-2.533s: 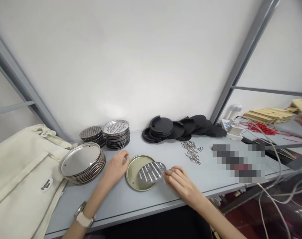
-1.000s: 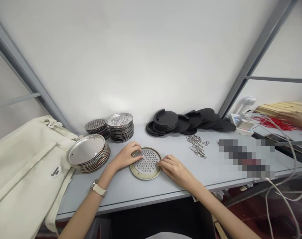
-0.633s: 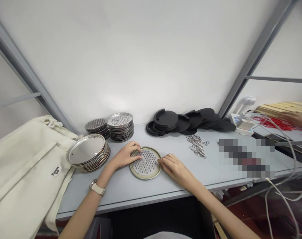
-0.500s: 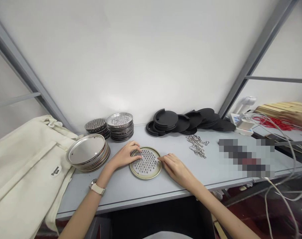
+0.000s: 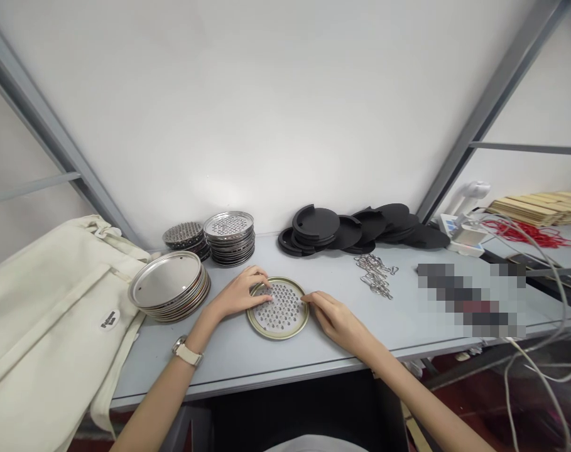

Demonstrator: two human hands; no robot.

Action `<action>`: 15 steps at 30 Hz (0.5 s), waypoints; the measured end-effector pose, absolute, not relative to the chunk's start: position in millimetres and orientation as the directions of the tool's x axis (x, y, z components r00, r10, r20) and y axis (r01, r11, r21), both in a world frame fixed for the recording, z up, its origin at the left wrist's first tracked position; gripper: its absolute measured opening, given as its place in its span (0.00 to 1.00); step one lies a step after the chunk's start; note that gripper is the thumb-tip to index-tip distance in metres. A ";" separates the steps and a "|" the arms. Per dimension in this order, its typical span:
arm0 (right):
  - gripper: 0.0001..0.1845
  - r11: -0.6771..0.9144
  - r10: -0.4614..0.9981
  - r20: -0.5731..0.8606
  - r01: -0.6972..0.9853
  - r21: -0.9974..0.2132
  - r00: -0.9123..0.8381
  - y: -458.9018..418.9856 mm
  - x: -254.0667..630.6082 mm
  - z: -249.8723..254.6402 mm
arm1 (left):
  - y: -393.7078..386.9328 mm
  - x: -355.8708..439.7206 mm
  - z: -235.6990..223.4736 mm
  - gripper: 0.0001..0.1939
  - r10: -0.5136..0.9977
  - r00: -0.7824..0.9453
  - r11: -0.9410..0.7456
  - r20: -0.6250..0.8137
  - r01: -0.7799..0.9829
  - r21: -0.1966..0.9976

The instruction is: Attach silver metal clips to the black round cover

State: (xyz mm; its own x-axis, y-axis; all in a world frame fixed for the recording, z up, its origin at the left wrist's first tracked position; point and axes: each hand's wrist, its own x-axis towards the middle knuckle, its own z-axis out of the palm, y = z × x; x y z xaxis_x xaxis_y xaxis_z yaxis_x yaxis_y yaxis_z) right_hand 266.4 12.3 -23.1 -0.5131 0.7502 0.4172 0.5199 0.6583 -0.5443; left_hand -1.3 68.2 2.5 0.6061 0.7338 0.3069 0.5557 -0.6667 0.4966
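In front of me a round grater disc [image 5: 282, 306], dotted with punched holes, lies inside a shallow metal lid with a gold-coloured rim [image 5: 277, 336]. My left hand [image 5: 242, 292] holds its left side, thumb on the perforated face and fingers bent over the upper left rim. At the right edge, my right hand [image 5: 331, 316] has its fingertips pressed together on the disc and rim. A stack of plain round metal lids [image 5: 165, 281] stands left of my left hand. Behind it are two stacks of grater discs, one brighter [image 5: 228, 225] and one darker [image 5: 183, 235].
Black round covers [image 5: 317, 225] lie overlapping along the wall. Small metal clips [image 5: 375, 276] are heaped right of centre, near a pixelated patch. A cream bag [image 5: 54, 333] leans at the left. Red cords [image 5: 525, 233], wooden strips [image 5: 539, 208] and white cables [image 5: 556, 282] are at the right.
Both hands keep their places on the grater disc, and the whole view has shifted slightly. The other person's hand at the far right has gone out of view.
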 end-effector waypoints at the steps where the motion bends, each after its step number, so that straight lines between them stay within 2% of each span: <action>1: 0.17 0.659 0.750 0.417 0.520 -0.544 -0.514 12.2 266.5 -23.1 | 68.1 -1.1 2.5 0.11 0.735 0.605 -0.666 0.307 0.557 0.496; 15: 0.13 0.659 0.751 0.429 0.531 -0.533 -0.502 12.2 265.5 -23.4 | 65.4 0.9 3.2 0.11 0.744 0.599 -0.650 0.296 0.546 0.529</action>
